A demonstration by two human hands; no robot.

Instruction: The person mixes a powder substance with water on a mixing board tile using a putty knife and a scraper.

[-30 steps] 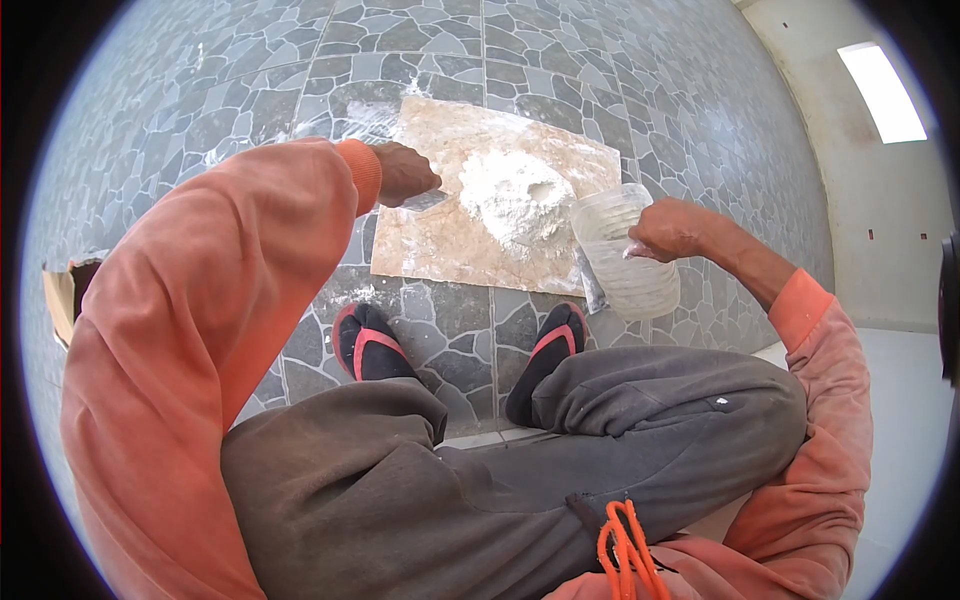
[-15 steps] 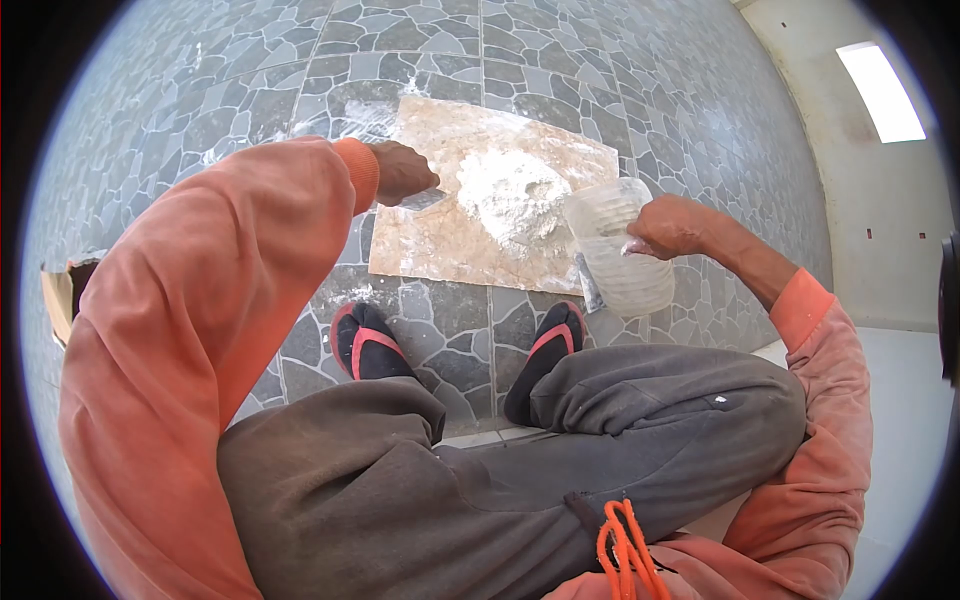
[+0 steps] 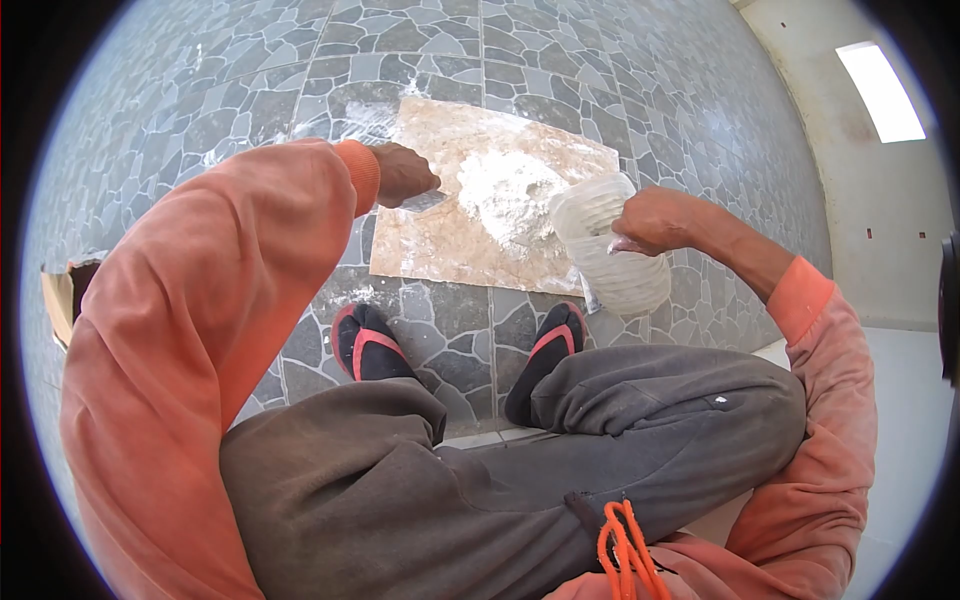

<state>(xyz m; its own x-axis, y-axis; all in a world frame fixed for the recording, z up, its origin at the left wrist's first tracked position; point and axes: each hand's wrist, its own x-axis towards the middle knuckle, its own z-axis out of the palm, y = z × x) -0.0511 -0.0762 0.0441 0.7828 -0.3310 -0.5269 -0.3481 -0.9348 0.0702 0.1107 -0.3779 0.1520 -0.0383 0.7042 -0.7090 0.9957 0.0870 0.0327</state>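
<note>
My left hand (image 3: 403,174) is closed in a fist at the left side of a brown marbled tile (image 3: 425,250). A thin, flat metal scraper blade (image 3: 424,202) sticks out below the fingers, its handle hidden in the fist. On the tile lies a heap of white powder (image 3: 508,197). To the right of the heap, my right hand (image 3: 660,221) grips a ribbed, translucent plastic container (image 3: 638,280), which is tilted and overlaps the tile's right edge. I cannot make out what is inside it.
Grey stone-patterned floor tiles (image 3: 420,315) surround the brown tile, with white powder smears (image 3: 365,120) at its upper left. My sandalled feet (image 3: 372,340) are just below it. A wall (image 3: 850,180) rises at the right, and a cardboard box (image 3: 62,300) shows at the far left.
My right hand has shifted slightly left with the plastic container, bringing it closer to the powder heap. My left hand has hardly moved.
</note>
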